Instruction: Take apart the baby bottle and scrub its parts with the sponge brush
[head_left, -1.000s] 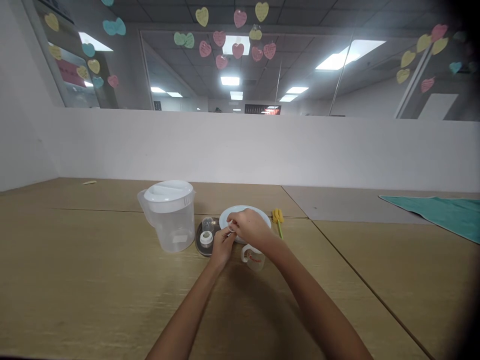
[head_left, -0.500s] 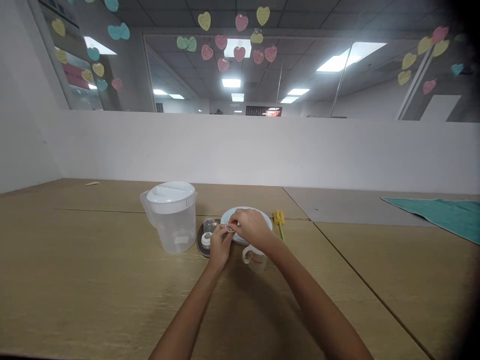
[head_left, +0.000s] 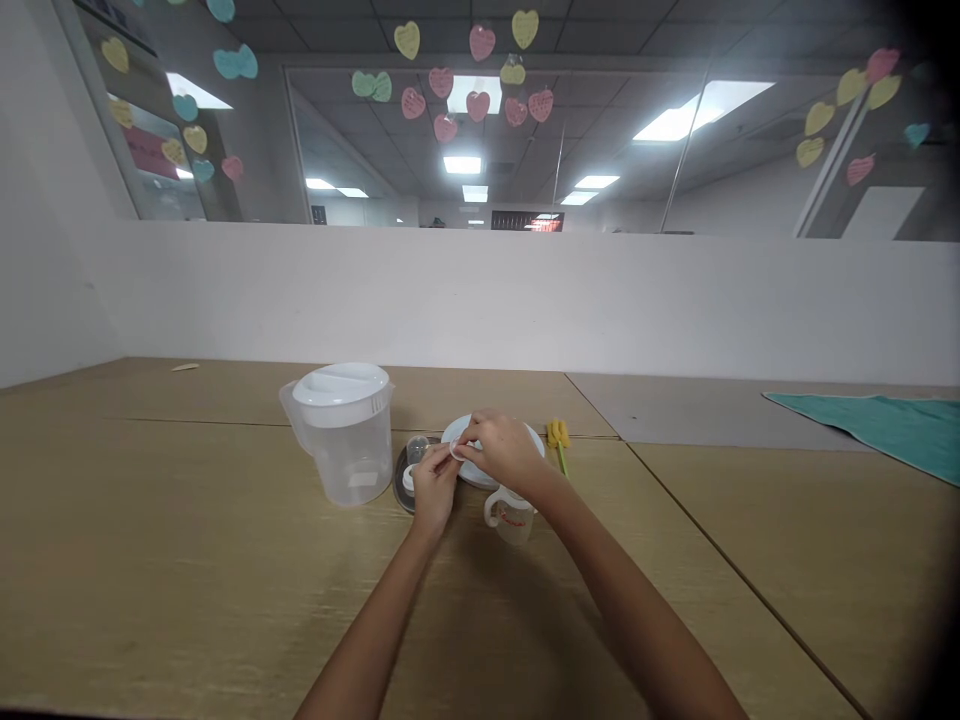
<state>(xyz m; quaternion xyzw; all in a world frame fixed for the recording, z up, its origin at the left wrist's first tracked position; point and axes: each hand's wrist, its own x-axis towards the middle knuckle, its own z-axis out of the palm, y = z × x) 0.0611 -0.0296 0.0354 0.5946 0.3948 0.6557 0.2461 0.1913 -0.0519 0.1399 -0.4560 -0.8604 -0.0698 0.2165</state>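
Above the near edge of a white plate (head_left: 459, 430), both hands come together at the fingertips. Pinched between them is a small whitish round piece (head_left: 456, 452), pale and partly see-through, mostly covered by fingers. My left hand (head_left: 435, 485) is closed on its left side, while my right hand (head_left: 501, 450) grips it from the right with thumb and fingers. Behind my left hand lies an oval metal tray (head_left: 401, 495) with a clear dome-shaped cap (head_left: 418, 449) and a white ring-shaped part (head_left: 408, 478). A clear cup with a white handle (head_left: 513, 520) and red print stands below my right hand.
On the left stands a clear plastic pitcher (head_left: 352, 450) with a white lid. A yellow sponge brush (head_left: 558, 435) with a green handle lies right of the plate. Far right is a teal cloth (head_left: 885, 425); a white wall (head_left: 450, 300) bounds the table behind.
My left hand has shifted slightly left and up, covering more of the white ring-shaped part. The fingers of both hands stay on the small whitish piece.
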